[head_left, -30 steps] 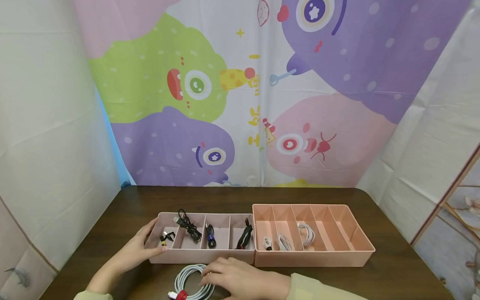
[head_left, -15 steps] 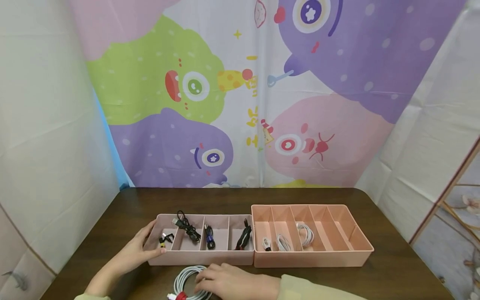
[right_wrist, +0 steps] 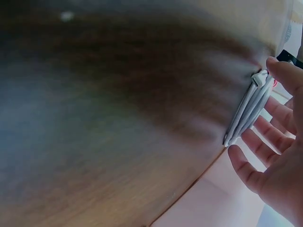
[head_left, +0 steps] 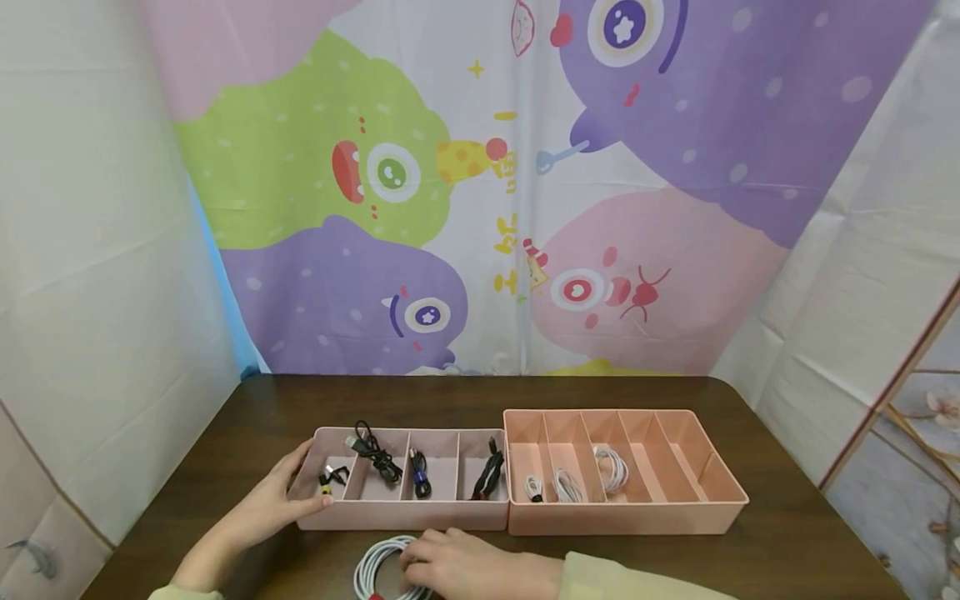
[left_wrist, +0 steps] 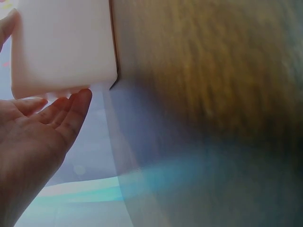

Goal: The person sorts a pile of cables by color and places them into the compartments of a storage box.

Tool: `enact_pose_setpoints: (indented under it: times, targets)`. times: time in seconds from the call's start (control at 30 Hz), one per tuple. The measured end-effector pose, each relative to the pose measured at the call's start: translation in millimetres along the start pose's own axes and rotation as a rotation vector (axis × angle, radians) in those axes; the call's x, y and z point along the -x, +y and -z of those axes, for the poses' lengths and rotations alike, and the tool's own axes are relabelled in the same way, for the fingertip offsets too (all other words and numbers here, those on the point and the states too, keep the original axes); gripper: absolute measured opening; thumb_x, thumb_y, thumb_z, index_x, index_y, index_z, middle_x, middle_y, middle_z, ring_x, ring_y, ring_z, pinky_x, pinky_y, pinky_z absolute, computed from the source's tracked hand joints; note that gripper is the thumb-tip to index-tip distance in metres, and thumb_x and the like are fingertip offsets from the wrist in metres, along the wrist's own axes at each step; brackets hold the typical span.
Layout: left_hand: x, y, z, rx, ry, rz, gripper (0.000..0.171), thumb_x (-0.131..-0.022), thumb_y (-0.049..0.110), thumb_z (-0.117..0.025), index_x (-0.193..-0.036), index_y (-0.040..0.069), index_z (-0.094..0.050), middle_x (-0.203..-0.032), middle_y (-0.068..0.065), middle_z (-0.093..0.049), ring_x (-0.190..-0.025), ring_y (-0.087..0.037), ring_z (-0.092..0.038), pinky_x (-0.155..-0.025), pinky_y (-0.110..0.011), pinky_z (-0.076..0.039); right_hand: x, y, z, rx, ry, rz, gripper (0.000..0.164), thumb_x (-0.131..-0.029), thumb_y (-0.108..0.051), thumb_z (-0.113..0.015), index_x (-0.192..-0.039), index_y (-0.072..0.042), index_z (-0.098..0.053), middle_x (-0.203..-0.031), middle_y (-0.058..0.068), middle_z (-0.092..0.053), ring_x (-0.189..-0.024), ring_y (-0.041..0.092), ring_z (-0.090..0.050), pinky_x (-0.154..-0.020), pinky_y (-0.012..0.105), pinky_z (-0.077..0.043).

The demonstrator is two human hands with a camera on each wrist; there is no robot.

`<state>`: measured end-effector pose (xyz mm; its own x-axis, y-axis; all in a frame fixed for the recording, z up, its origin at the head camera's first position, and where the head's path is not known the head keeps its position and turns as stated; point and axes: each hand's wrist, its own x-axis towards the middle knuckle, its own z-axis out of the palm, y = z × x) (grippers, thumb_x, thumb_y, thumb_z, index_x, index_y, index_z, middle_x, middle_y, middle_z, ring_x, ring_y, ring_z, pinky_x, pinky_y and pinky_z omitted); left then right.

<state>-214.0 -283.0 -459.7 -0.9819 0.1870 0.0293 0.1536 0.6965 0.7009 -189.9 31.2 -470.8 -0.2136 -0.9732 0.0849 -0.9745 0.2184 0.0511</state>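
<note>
A coil of white charging cable [head_left: 367, 567] with a red tie lies on the table in front of the lilac organizer box [head_left: 405, 516]. My right hand [head_left: 468, 567] has its fingers over the coil's right side, covering part of it. In the right wrist view, thumb and fingers span the coiled cable [right_wrist: 250, 106], which shows edge-on. My left hand [head_left: 262, 504] holds the lilac box's left end, thumb on the front wall and fingers along the end. The left wrist view shows the fingers [left_wrist: 75, 111] against the box's wall [left_wrist: 64, 47].
Divided compartments of the lilac box hold black cables [head_left: 377, 454] and small adapters [head_left: 333, 476]. Beside it stands a larger peach divided box [head_left: 622, 518] with several white cables [head_left: 613, 468]. The dark wooden table [head_left: 450, 392] meets a cartoon-printed curtain [head_left: 300, 308] behind.
The white coil has shifted slightly right and toward the person, along with my right hand, after that hand slid left over it. My left hand stays on the lilac box.
</note>
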Motion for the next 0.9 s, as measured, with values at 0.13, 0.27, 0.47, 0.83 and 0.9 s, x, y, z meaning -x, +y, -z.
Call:
enact_pose_setpoints:
  times: [0.13, 0.27, 0.47, 0.83, 0.9]
  targets:
    - [0.2, 1.7, 1.1, -0.009, 0.009, -0.003, 0.096, -0.081, 0.036, -0.071, -0.148, -0.004, -0.015, -0.148, -0.034, -0.018, -0.132, -0.054, -0.022, -0.096, -0.068, -0.030, 3.4, 0.5, 0.6, 0.009, 0.015, 0.004, 0.024, -0.090, -0.034, -0.056, -0.110, -0.027, -0.065, -0.120, -0.010, -0.055, -0.106, 0.003, -0.048, -0.075, 0.009, -0.031]
    - [1.1, 3.3, 1.5, -0.007, 0.019, -0.017, 0.096, -0.081, 0.035, -0.072, -0.147, -0.005, -0.016, -0.147, -0.035, -0.018, -0.132, -0.055, -0.023, -0.096, -0.068, -0.030, 5.4, 0.7, 0.8, 0.038, 0.028, 0.009, 0.019, -0.088, -0.034, -0.058, -0.104, -0.028, -0.066, -0.116, -0.011, -0.056, -0.102, 0.002, -0.048, -0.071, 0.008, -0.028]
    - [1.3, 4.1, 1.3, -0.008, 0.011, -0.007, 0.097, -0.081, 0.036, -0.072, -0.148, -0.005, -0.015, -0.148, -0.035, -0.018, -0.132, -0.055, -0.022, -0.096, -0.068, -0.030, 9.7, 1.5, 1.0, 0.095, 0.056, 0.022, 0.012, -0.085, -0.031, -0.059, -0.093, -0.029, -0.067, -0.110, -0.012, -0.058, -0.097, 0.001, -0.049, -0.069, 0.008, -0.026]
    - [1.3, 4.5, 1.6, -0.013, 0.001, 0.006, 0.097, -0.081, 0.037, -0.071, -0.148, -0.004, -0.015, -0.148, -0.035, -0.017, -0.132, -0.055, -0.021, -0.095, -0.069, -0.030, 21.1, 4.1, 2.0, 0.130, 0.066, 0.031, 0.005, -0.083, -0.032, -0.062, -0.087, -0.031, -0.065, -0.104, -0.015, -0.059, -0.092, 0.000, -0.048, -0.064, 0.007, -0.023]
    - [1.2, 4.3, 1.4, -0.010, 0.001, 0.005, 0.097, -0.081, 0.036, -0.072, -0.148, -0.004, -0.014, -0.148, -0.035, -0.017, -0.132, -0.055, -0.021, -0.096, -0.069, -0.029, 23.1, 4.2, 1.7, 0.142, 0.077, 0.033, 0.004, -0.083, -0.032, -0.063, -0.086, -0.031, -0.064, -0.103, -0.016, -0.058, -0.091, -0.001, -0.048, -0.063, 0.008, -0.022]
